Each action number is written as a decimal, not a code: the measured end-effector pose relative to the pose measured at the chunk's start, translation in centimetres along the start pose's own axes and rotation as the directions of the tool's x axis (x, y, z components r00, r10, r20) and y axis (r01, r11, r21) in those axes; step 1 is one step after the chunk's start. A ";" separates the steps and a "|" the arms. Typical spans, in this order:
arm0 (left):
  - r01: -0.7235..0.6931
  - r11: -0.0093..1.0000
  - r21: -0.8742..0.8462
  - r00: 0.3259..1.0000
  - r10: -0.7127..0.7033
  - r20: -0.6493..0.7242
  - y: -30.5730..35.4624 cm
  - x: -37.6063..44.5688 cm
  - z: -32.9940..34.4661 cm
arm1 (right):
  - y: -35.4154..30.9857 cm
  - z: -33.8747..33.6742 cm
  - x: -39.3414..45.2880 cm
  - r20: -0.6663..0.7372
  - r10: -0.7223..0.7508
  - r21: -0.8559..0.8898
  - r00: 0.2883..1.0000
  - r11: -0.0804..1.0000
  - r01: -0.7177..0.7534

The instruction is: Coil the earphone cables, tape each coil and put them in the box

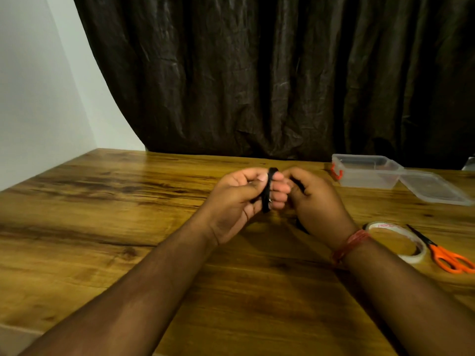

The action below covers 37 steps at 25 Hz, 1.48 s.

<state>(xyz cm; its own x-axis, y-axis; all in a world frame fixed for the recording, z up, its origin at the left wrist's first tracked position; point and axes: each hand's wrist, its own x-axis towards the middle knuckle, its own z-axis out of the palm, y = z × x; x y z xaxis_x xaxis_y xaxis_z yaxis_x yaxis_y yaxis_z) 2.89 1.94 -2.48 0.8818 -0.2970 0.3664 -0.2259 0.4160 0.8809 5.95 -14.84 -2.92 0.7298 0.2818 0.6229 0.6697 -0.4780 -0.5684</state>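
A black earphone cable (267, 191) is wound in a tight coil around the fingers of my left hand (239, 199), whose thumb presses on the coil. My right hand (313, 201) is close beside it, fingers curled round the loose end of the cable. A short dark stretch of that cable shows below the right palm. Both hands hover above the middle of the wooden table (102, 214). The clear plastic box (365, 172) stands open at the back right, an orange clip on its left side, and what it holds cannot be made out.
The box's clear lid (434, 188) lies beside it on the right. A roll of clear tape (401, 240) and orange-handled scissors (447, 255) lie right of my right wrist. A dark curtain (257, 73) hangs behind the table, a white wall on the left.
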 end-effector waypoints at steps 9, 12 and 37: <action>-0.245 0.963 -0.110 0.922 0.196 -0.335 0.9 1.0 -0.6 | -1.8 2.0 -1.6 0.368 -0.084 -0.170 0.926 0.973 0.156; -0.176 0.975 0.136 0.901 0.215 -0.376 0.1 1.3 -0.7 | -2.5 1.1 -1.4 0.330 -0.158 -0.232 0.931 0.942 0.242; 0.024 0.980 -0.199 1.000 -0.022 0.012 0.1 0.1 -0.3 | -0.2 1.0 -0.8 0.118 -0.025 0.059 0.993 0.998 0.018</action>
<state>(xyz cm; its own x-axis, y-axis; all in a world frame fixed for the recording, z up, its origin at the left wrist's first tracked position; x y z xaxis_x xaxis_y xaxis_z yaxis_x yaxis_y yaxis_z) 3.07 2.19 -2.42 0.8814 -0.3165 0.3506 -0.1178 0.5715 0.8121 5.37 -14.08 -3.82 0.7240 0.3896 0.5692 0.6897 -0.4226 -0.5880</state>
